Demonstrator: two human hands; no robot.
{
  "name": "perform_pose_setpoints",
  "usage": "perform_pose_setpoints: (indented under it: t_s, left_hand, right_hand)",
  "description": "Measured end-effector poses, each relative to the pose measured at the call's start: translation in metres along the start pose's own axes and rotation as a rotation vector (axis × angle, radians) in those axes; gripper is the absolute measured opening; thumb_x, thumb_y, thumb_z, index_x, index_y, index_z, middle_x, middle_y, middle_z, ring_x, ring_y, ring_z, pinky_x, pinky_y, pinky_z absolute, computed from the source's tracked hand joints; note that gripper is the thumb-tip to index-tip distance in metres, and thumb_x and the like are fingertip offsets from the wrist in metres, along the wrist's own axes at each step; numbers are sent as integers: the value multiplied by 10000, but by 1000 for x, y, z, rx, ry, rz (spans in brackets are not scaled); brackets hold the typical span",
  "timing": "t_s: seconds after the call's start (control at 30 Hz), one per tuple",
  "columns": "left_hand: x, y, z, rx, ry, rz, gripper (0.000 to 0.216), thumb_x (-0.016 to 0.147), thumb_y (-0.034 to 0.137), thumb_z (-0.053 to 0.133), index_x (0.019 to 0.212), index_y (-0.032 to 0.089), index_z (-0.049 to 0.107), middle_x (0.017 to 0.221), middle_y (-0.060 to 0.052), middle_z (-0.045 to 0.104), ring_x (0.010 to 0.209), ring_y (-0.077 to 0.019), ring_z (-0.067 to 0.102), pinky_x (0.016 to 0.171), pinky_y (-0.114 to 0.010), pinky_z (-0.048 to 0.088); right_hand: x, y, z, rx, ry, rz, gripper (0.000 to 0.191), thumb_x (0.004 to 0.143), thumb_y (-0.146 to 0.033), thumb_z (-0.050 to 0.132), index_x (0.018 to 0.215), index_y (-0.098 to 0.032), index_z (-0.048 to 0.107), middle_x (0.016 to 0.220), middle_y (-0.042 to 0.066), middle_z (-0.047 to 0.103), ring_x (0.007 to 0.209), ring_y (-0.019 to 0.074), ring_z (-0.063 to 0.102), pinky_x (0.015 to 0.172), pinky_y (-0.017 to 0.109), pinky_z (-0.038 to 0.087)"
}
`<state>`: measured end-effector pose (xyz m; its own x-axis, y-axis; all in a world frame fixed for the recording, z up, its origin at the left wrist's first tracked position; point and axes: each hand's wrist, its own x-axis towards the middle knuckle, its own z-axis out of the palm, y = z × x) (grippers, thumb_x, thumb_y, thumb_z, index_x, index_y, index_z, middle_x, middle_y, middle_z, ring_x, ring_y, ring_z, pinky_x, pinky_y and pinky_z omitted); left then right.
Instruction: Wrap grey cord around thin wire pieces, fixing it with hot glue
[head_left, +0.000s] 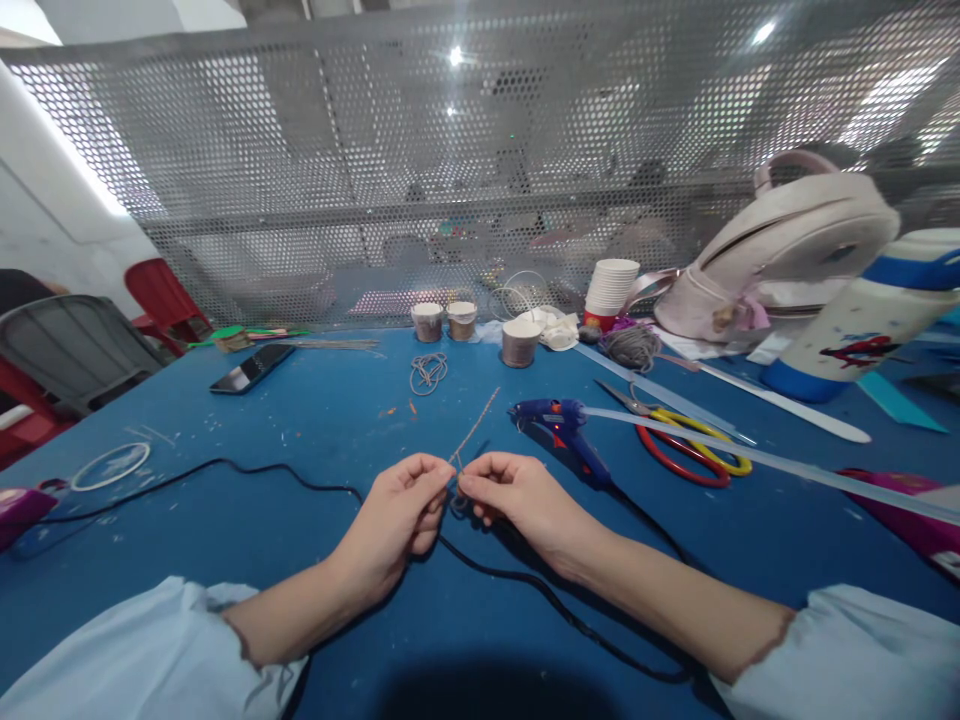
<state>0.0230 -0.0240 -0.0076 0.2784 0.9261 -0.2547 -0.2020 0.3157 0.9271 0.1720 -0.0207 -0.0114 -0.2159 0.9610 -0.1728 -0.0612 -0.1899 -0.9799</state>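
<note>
Fingers (439,478) pinched tight at the centre of the worktop (247,540), and it's delicate stuff: the left hand (409,505) has thumb and forefinger closed on the lower end of a thin stem (477,425), which slants up towards one o'clock. Right alongside, the right hand (521,495) pinches too, on a grey cord (459,503) that meets the stem, though the fingertips hide the join and the small loop below is hard to make out. Both sleeves run out of view at the bottom. Out at nine o'clock, a purple object (21,515) is cut off by the edge; another purple item (911,510) suffers likewise at three. Two o'clock: the glue gun (555,418), and beyond it a clear strip (750,455) crossing in front of the scissors (694,450), covering part of the handles. Behind the mesh panel (360,190), nothing but blurred shapes! Now the containers: two small cups (428,323) just before twelve, a third cup (520,345) at one, pale at the top, contents impossible to read. Further along that line, white paper cups (613,285) nested in a tall stack. At two, a bottle (855,335) leans across, its lid clipped by the edge, with a pale bag (795,240) behind it, inside unseen.
</note>
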Motion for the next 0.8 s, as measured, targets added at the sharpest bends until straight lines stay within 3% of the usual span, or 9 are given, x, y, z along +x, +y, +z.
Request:
perform_pose_setpoints:
  t_s: [0.8]
  left_hand:
    - [-2,-1,-2,-8,-76,-7,236,804,371,571,714,178,468,486,85,389,360,-16,196,351,-166,113]
  right_hand:
    - [-2,-3,1,-23,0,0,178,664,-305,688,665,-148,604,559,-32,551,480,74,475,491,228,385]
